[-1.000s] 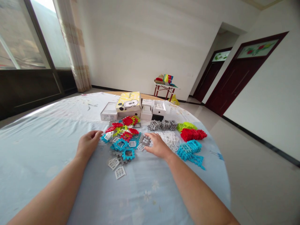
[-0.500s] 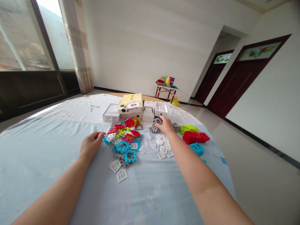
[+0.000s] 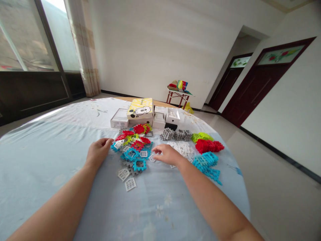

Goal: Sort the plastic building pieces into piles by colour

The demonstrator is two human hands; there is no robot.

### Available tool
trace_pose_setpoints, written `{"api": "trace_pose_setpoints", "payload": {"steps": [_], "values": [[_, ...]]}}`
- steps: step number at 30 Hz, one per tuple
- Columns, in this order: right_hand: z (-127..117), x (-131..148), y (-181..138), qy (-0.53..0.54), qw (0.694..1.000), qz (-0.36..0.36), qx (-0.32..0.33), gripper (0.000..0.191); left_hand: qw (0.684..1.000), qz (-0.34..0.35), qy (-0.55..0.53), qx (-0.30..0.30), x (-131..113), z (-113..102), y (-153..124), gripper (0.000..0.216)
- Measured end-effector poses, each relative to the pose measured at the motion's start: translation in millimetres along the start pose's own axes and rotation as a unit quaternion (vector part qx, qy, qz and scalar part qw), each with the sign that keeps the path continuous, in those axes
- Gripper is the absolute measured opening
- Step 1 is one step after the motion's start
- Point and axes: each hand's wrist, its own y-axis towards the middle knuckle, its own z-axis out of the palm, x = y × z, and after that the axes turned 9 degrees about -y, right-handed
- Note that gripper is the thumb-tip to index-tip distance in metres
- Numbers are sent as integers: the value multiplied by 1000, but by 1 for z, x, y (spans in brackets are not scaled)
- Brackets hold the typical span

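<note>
My right hand [image 3: 167, 154] reaches over the table with thumb and fingers apart, holding nothing visible. Its fingertips are at a small white window-shaped piece [image 3: 152, 158] beside a mixed heap of interlocking plastic building pieces [image 3: 137, 145] in red, blue, green, grey and white. Behind and under this hand is a pile of white window pieces [image 3: 184, 149], partly covered by it. My left hand [image 3: 99, 151] rests at the heap's left edge, fingers curled together; whatever is inside them is hidden. Two white window pieces [image 3: 130, 184] lie at the heap's near end.
Sorted piles stand on the right: grey pieces [image 3: 175, 134], green pieces [image 3: 202, 136], red pieces [image 3: 209, 146] and blue pieces [image 3: 207, 164]. Behind are a yellow cartoon box [image 3: 140, 108] and white boxes [image 3: 119, 118]. A floral cloth [image 3: 160, 207] covers the round table.
My right hand has left the grey pile and come nearer and to the left, to the mixed heap. The grey and blue piles now show more fully. My left hand stays nearly still.
</note>
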Motion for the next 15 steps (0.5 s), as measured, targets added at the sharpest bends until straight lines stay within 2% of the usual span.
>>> {"api": "trace_pose_setpoints", "payload": {"steps": [5,7,12,15], "values": [[16,8,-4,-90,996,0,-2,34,1000,9,0,3,1,-1,0,39],[18,8,-5,-95,995,4,3,30,1000,8,1,3,1,-1,-1,40],[13,9,-12,-86,996,-6,-1,16,1000,10,-4,4,1,-1,0,40],[4,4,-18,-88,995,31,-30,14,1000,9,-6,1,-1,-1,-1,39]]}}
